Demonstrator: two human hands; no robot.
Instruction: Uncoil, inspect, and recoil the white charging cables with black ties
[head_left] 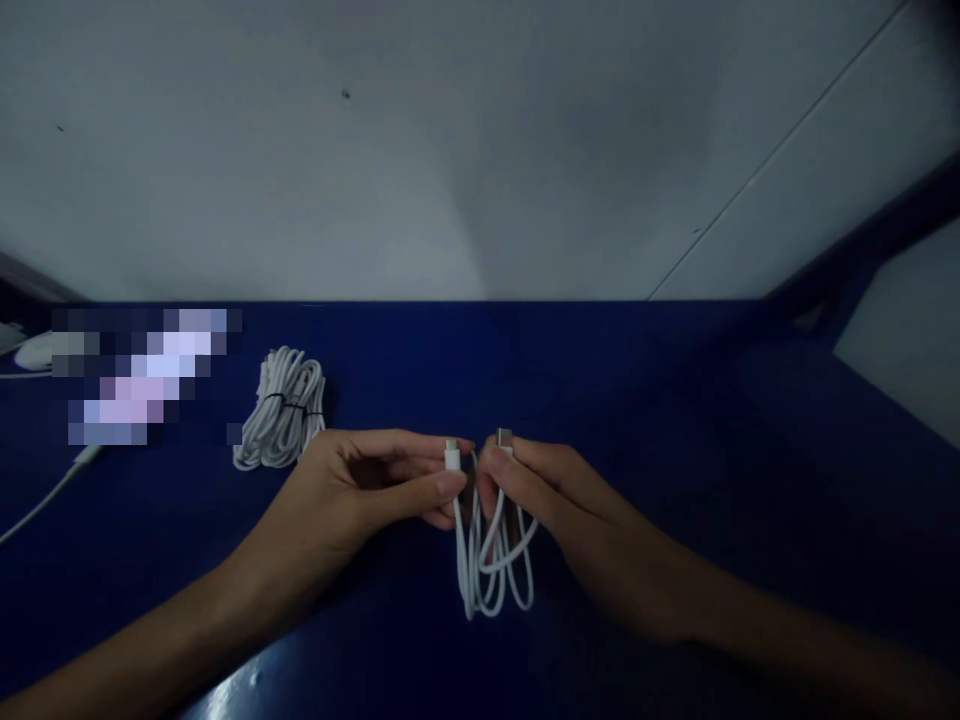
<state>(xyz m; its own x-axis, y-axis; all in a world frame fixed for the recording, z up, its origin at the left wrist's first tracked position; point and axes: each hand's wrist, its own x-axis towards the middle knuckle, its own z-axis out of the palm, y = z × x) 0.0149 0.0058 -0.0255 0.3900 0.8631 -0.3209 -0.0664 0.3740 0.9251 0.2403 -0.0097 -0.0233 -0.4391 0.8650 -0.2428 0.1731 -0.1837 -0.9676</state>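
A white USB cable hangs in loose loops between my two hands, above the blue surface. My left hand pinches it by the small, narrow plug, which points up between thumb and fingers. In my right hand the wider metal-tipped USB plug is pinched under the thumb, also facing up. Both hands are close together, with the loops drooping below them. Beyond my left wrist lies a bundle of white cables, bound with dark ties.
A blue tabletop runs back to a pale wall. At the left lies a blurred-out bright object with a white cord at its near end. Another white item sits at the far left edge.
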